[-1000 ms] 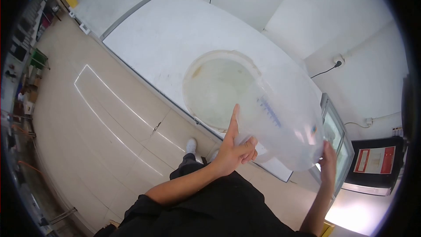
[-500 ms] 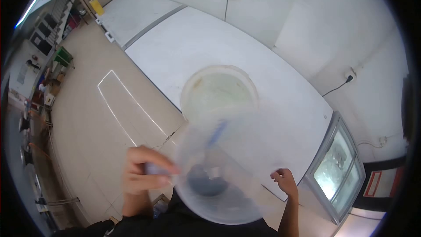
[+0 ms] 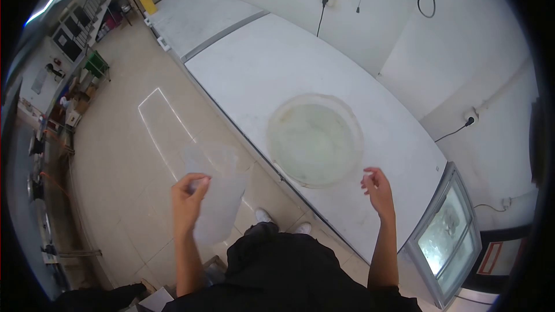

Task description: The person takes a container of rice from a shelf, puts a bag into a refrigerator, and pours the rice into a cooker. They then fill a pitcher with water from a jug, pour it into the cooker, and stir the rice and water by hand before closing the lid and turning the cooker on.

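Note:
My left hand (image 3: 189,193) is closed, pinching a thin translucent plastic piece (image 3: 218,211) that hangs over the floor. Blur hides whether this piece is a bag or a lid. On the white chest-like unit's top stands a wide round tub (image 3: 359,133), with pale greenish content that looks like liquid. My right hand (image 3: 378,190) hovers just beyond the tub's near right edge. Its fingers are loosely curled and apart, with nothing visible in them.
The white top (image 3: 243,63) runs diagonally, its edge beside my feet. A glass-fronted case (image 3: 445,231) stands at the right. Plugs and cords (image 3: 469,121) are on the wall. A yellow roll (image 3: 147,2) stands at the far end. Shelving and goods line the left side.
The plastic piece has swung from in front of my body to the left with my left hand, uncovering the tub. My right hand has moved up, closer to the tub.

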{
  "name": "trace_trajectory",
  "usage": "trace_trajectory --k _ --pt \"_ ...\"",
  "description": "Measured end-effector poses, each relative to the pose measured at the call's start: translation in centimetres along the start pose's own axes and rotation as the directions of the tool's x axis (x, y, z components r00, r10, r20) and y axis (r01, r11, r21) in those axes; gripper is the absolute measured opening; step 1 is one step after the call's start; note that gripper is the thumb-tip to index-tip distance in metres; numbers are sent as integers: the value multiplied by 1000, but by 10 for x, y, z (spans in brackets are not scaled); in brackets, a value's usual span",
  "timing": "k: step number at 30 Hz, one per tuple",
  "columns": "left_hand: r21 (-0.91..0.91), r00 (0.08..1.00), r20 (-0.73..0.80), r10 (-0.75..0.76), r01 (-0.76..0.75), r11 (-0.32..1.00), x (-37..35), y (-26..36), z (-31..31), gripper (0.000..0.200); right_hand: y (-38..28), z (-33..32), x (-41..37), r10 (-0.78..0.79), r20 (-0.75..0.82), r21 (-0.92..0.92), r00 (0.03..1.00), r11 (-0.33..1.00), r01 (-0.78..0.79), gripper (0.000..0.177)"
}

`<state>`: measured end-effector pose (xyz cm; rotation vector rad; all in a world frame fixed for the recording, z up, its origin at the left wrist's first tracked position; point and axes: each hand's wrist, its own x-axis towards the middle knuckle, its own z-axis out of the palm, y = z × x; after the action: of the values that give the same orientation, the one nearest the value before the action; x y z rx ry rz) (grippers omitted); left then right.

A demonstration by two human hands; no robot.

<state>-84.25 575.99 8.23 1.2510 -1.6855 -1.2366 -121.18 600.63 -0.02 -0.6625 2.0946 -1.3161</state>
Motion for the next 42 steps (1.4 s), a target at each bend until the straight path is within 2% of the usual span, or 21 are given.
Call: trace_trajectory --k 3,4,5,7,8,11,13,16,19,22,25,28,32,34,37,39,41,42 --pt "-97 997 -1 -81 81 992 31 -39 36 12 -30 20 31 46 -147 39 988 998 -40 32" --pt "-137 1000 0 -22 22 990 42 -48 50 13 -38 25 41 75 -193 51 978 997 -66 34" --pt "-177 1000 -3 29 -29 984 51 -57 65 13 -47 30 48 107 -176 80 979 992 -94 38" --pt "173 965 -33 261 -252 952 68 -75 93 15 -56 39 62 147 -121 124 982 983 -132 36" --pt "147 973 -25 231 -225 963 70 -77 104 15 -57 44 66 168 -89 146 982 977 -154 35" --pt "78 982 -3 186 -185 980 91 -63 134 17 -48 52 85 82 -213 -47 974 995 -94 26" --pt "47 986 -1 166 -166 985 99 -50 145 16 -51 55 88 105 -245 -33 964 993 -116 21" --pt "-22 941 -232 246 -258 966 117 -41 142 17 -53 51 100 121 -226 -21 967 991 -129 17" --pt "-231 922 -329 204 -288 929 143 -3 125 17 -48 50 102 126 -203 18 971 992 -125 16" --pt "-109 870 -367 328 -390 914 174 11 124 19 -55 50 103 143 -178 34 974 990 -139 14" --pt "-37 742 -527 414 -506 861 214 10 135 20 -52 51 107 130 -163 93 978 989 -115 16" --pt "64 791 -452 412 -431 900 260 -40 151 23 -47 48 111 98 -148 116 984 990 -81 17" --pt "114 747 -462 478 -484 867 300 -90 166 27 -54 49 113 92 -135 139 986 988 -73 18" --pt "73 742 -488 460 -491 868 309 -89 165 29 -54 48 115 78 -135 129 988 990 -61 19" --pt "84 812 -351 466 -468 880 297 -66 159 32 -46 47 116 78 -138 113 987 992 -62 21" --pt "418 681 -374 629 -482 770 293 -55 155 34 -48 47 118 98 -161 110 982 991 -81 24" --pt "462 697 -384 606 -423 779 277 -49 156 33 -58 49 114 148 -196 107 969 986 -129 27" --pt "350 773 -396 495 -371 860 260 -47 158 31 -64 49 111 183 -196 101 963 981 -166 29"
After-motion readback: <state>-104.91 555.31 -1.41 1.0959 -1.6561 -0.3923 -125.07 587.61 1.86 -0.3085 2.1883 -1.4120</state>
